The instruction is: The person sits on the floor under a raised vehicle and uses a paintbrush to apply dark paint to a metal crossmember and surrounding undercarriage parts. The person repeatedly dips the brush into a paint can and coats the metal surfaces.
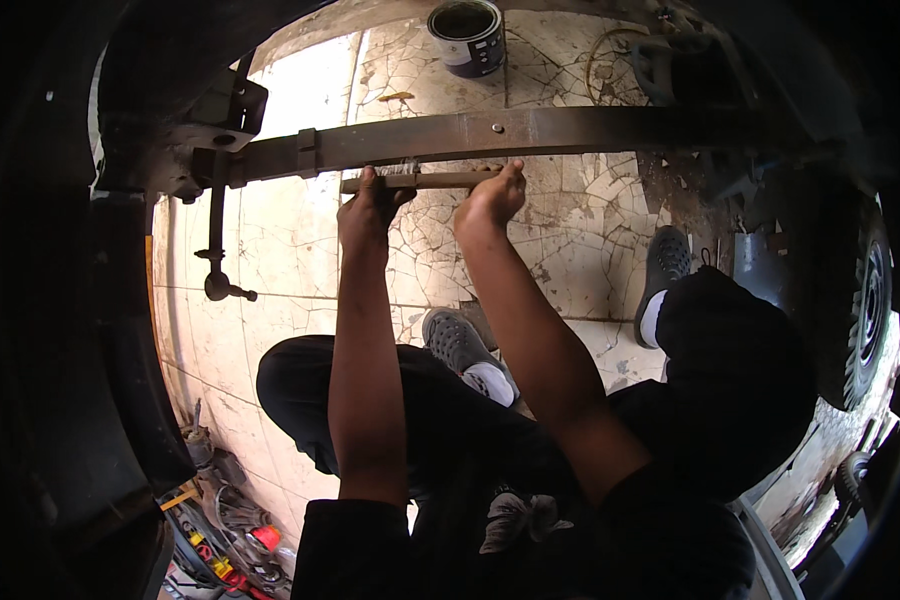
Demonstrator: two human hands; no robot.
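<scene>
- The brush is being grasped in both hands, level and crosswise, just at 6 o'clock of the bar.
- By the left hand the bristle end is being gripped, the thumb being laid across the wood and the fingers being curled beneath.
- By the right hand the handle's far end is being clasped with bent fingers, partly hidden from view.
- The bristles are being pointed toward 12 o'clock, close to the bar's edge; whether the metal is being touched cannot be told.
- The bar is being encircled by a clamp at 10 o'clock from the brush.
- At 9 o'clock a rod is being suspended, its lower end being formed into a joint.
- At 12 o'clock, beyond the bar, an open can is being supported by the cracked floor.
- Near 6 o'clock a grey shoe is being seen.
- Between 3 and 4 o'clock a wheel is being shown.
- At 7 o'clock jumbled parts are being partly shadowed.
</scene>
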